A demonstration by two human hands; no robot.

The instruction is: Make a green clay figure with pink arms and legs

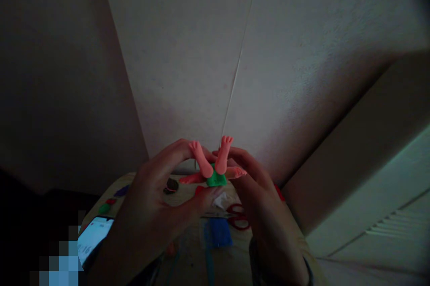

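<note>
Above the table I hold a small pink doll (222, 160) between my hands, its two legs with bare toes pointing up and its arms out to the sides. A green piece (217, 178), perhaps modelling clay, covers its lower middle. My left hand (157, 192) is closed on it from the left, thumb below and index finger behind. From the right, the fingers of my right hand (260, 187) curl around beside and behind the doll, and its head is hidden. Below lie red-handled scissors (239, 222), a blue packet (221, 232) and a crumpled white piece (221, 200).
The rounded wooden table (124, 181) stands against a pale wall (188, 75). At its left are a lit phone (96, 234), green lump (104, 208), dark blue piece (121, 191) and round dark object (171, 186). A pale cabinet (376, 205) borders the right.
</note>
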